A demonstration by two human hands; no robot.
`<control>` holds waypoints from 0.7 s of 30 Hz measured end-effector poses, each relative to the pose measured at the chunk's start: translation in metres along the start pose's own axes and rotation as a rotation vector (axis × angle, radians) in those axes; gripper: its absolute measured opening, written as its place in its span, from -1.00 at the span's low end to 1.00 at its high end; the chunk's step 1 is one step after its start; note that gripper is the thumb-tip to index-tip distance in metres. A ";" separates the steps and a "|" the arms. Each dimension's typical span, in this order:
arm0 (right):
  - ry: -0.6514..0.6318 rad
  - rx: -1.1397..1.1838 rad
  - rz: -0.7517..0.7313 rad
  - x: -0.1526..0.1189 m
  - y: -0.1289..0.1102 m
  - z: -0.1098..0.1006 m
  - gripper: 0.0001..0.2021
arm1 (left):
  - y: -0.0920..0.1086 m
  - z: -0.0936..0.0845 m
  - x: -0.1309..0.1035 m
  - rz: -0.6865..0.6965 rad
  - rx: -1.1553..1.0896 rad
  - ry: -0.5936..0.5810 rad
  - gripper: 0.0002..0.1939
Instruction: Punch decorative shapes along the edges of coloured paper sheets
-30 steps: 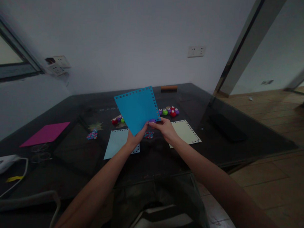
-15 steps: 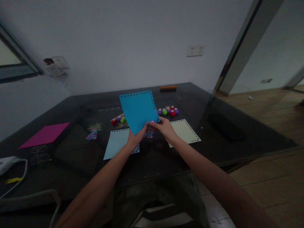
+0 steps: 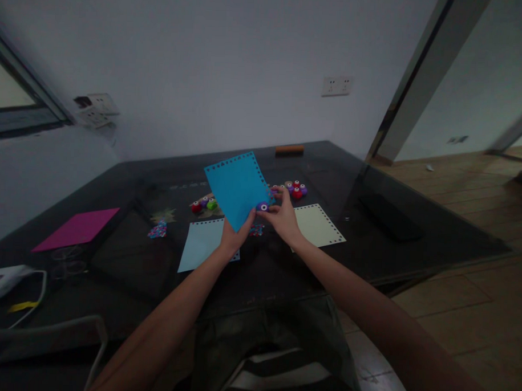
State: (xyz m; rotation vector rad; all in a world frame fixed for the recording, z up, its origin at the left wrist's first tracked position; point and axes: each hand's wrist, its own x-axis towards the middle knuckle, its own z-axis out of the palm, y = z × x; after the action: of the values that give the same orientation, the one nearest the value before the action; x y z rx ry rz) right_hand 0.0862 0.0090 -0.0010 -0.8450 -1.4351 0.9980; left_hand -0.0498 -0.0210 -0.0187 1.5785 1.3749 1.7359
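Note:
My left hand (image 3: 236, 232) is closed on a bright blue sheet of paper (image 3: 235, 186), tilted above the table, with small holes along its top and right edges. At its lower right edge is a small purple craft punch (image 3: 263, 207) with a white round top. My right hand (image 3: 286, 219) grips this punch with the thumb; its fingers reach up beside the paper's edge. Beneath my hands lies a pile of tiny coloured paper bits (image 3: 256, 230). A pale blue sheet (image 3: 203, 245) and a cream sheet (image 3: 319, 225), both with holed edges, lie on either side.
More red and purple punches (image 3: 297, 190) stand behind my right hand, others (image 3: 205, 204) behind the paper. A magenta sheet (image 3: 78, 229) and a confetti pile (image 3: 158, 229) lie left on the dark table (image 3: 258, 281). A black flat object (image 3: 391, 217) lies right.
The blue sheet has tilted and shifted slightly left. The purple punch, mostly covered by my fingers before, now shows its top, and my right fingers have spread upward.

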 end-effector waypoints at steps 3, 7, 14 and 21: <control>-0.012 -0.036 -0.009 0.000 0.002 0.000 -0.59 | 0.001 0.001 0.000 0.021 0.004 0.002 -0.61; -0.013 -0.049 -0.032 0.000 0.002 -0.001 -0.74 | 0.004 0.002 0.000 0.036 0.030 0.010 -0.63; 0.024 -0.098 -0.003 0.009 0.013 -0.006 -0.77 | -0.010 0.005 0.001 0.021 0.067 -0.007 -0.72; -0.005 -0.190 0.009 0.012 0.026 -0.008 -0.83 | -0.007 0.000 0.001 0.099 0.283 -0.184 -0.75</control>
State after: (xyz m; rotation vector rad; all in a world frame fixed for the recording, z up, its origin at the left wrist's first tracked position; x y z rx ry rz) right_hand 0.0917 0.0311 -0.0200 -0.9882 -1.5493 0.8806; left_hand -0.0522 -0.0170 -0.0238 1.9338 1.5236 1.4537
